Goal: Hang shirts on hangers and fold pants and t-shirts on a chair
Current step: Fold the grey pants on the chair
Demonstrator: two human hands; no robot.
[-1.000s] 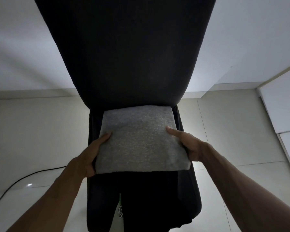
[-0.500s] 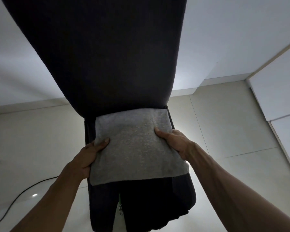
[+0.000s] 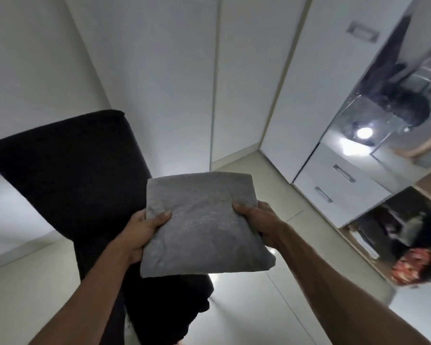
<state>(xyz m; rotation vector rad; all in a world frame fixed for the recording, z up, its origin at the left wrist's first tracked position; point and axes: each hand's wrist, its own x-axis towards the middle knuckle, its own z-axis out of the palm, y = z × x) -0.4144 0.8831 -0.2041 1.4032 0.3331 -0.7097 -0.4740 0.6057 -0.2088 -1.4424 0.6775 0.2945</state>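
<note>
Folded grey t-shirt held up in the air between both hands, clear of the chair; it rests on nothing. It forms a rough flat square, far edge toward the wardrobe, near edge toward the person, near right corner drooping slightly. Left hand grips the shirt's left edge, about midway along: thumb lies on top of the cloth, pointing inward, remaining fingers go under the fabric and are hidden. Right hand grips the right edge, also about midway: thumb curled over the top at the edge, fingers underneath, not visible. Both forearms reach in from the bottom of the frame, shirt spanning the gap between the two hands. The chair, covered in black cloth, stands to the left of and below the shirt; its back rises left of the left hand, and the shirt's left edge overlaps it in the view. Whether cloth touches chair there cannot be told; the seat below is dark and mostly hidden by the shirt. Pale tiled floor under everything. White wardrobe doors behind; drawers to the right, beside a mirror showing a bright lamp reflection. An open cardboard box sits at the right edge, contents dark and blurred.
</note>
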